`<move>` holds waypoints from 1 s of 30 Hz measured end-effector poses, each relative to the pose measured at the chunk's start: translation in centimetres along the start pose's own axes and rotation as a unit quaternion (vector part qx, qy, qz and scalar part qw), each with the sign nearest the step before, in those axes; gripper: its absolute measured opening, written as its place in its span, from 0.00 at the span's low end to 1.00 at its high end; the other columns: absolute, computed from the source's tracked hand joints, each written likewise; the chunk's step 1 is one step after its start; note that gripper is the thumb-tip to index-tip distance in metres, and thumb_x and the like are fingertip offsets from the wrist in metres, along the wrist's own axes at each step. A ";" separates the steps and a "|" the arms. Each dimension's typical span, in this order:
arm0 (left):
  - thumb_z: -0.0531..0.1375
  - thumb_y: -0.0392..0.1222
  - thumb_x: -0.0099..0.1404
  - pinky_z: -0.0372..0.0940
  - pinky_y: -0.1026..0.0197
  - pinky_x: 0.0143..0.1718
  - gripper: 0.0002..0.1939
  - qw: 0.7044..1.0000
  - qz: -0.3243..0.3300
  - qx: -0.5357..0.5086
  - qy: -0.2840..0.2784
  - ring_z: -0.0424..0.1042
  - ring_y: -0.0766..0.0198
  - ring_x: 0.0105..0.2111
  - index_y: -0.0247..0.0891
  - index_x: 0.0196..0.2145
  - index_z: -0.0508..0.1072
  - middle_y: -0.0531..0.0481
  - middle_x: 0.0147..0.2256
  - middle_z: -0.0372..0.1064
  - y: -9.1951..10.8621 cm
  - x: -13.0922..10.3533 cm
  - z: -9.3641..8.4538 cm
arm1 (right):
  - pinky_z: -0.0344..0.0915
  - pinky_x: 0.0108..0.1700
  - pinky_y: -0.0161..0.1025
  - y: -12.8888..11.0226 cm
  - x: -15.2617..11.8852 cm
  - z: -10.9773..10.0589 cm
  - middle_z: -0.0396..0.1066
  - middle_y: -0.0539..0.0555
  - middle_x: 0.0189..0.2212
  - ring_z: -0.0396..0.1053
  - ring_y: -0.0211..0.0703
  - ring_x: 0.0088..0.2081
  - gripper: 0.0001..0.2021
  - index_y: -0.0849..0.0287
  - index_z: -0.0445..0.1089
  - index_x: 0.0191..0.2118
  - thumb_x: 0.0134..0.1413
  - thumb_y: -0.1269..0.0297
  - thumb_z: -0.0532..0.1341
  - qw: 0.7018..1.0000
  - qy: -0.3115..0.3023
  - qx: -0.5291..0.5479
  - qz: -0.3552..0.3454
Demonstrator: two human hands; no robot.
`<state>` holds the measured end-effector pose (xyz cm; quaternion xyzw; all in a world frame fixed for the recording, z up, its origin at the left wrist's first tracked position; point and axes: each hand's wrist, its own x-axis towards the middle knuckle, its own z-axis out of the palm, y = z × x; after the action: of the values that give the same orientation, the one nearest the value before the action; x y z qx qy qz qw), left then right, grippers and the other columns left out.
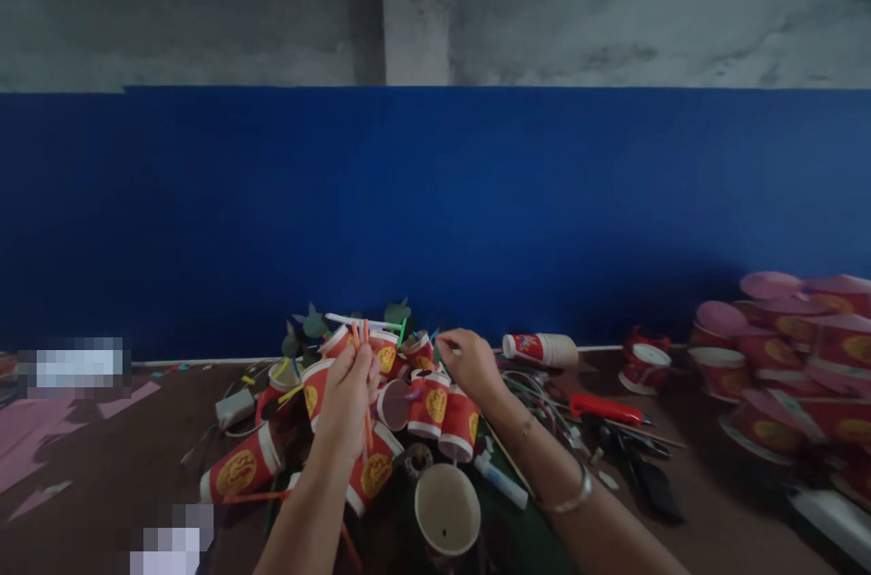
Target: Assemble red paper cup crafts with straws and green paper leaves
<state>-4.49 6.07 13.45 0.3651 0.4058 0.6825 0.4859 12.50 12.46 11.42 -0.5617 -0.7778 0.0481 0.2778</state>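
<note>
In the head view, my left hand (352, 394) is closed around a small bunch of orange straws (366, 335), their ends standing up above my fingers. My right hand (466, 357), with a bracelet on its wrist, hangs over the pile with thumb and fingertips together. Whether anything is pinched there I cannot make out. Below and between my hands lie several red paper cups (428, 404) with yellow prints, heaped at different angles. A white-inside cup (447, 510) stands nearest me with a small dark hole in its bottom.
On the right are a cup stack (541, 349), a red-handled tool (605, 409), cables (531, 389) and a glue tube (502, 481). Many pink-topped cups (776, 339) are piled farther right. Pink paper (34, 430) lies left. A blue wall (435, 194) borders the table's back.
</note>
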 end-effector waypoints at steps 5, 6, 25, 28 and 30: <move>0.67 0.52 0.48 0.40 0.72 0.15 0.20 0.998 0.031 -0.044 0.014 0.47 0.78 0.13 0.35 0.28 0.66 0.62 0.16 0.53 0.7 -0.3 0.2 | 0.60 0.43 0.34 -4.9 7.2 1.9 0.75 0.56 0.42 0.70 0.45 0.45 0.15 0.58 0.74 0.43 0.61 0.63 0.51 0.994 -0.075 -0.042 -0.066; 0.67 0.52 0.49 0.40 0.72 0.15 0.19 0.998 0.034 -0.049 0.014 0.46 0.78 0.13 0.35 0.28 0.66 0.62 0.15 0.52 0.8 -0.4 0.2 | 0.61 0.44 0.35 -5.7 8.4 2.5 0.74 0.57 0.45 0.69 0.46 0.47 0.14 0.59 0.72 0.46 0.60 0.63 0.53 0.992 -0.088 -0.054 -0.074; 0.66 0.49 0.51 0.40 0.71 0.15 0.17 0.995 0.027 -0.087 -0.028 0.47 0.78 0.14 0.33 0.33 0.70 0.61 0.16 0.53 1.3 -0.6 -0.1 | 0.59 0.46 0.38 -3.3 9.4 -2.4 0.68 0.64 0.49 0.65 0.47 0.49 0.14 0.64 0.67 0.49 0.62 0.68 0.51 0.984 -0.108 -0.130 -0.059; 0.65 0.49 0.53 0.40 0.72 0.15 0.16 0.996 0.025 -0.067 -0.056 0.46 0.78 0.14 0.33 0.33 0.70 0.61 0.17 0.54 1.1 -1.0 0.4 | 0.59 0.41 0.37 2.5 4.9 -4.7 0.72 0.65 0.42 0.69 0.48 0.42 0.14 0.67 0.71 0.43 0.61 0.69 0.49 0.985 -0.109 -0.131 0.024; 0.64 0.49 0.54 0.41 0.72 0.15 0.16 0.996 0.013 -0.050 -0.075 0.47 0.78 0.14 0.33 0.33 0.70 0.61 0.17 0.54 0.8 -1.4 0.8 | 0.59 0.38 0.38 6.0 1.2 -4.5 0.74 0.67 0.36 0.70 0.49 0.37 0.13 0.69 0.72 0.38 0.58 0.70 0.51 0.979 -0.122 -0.135 0.091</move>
<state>-3.69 4.72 14.33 0.3954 0.3288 0.6791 0.5237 19.53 14.63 13.34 -0.6522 -0.7510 0.0357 0.0971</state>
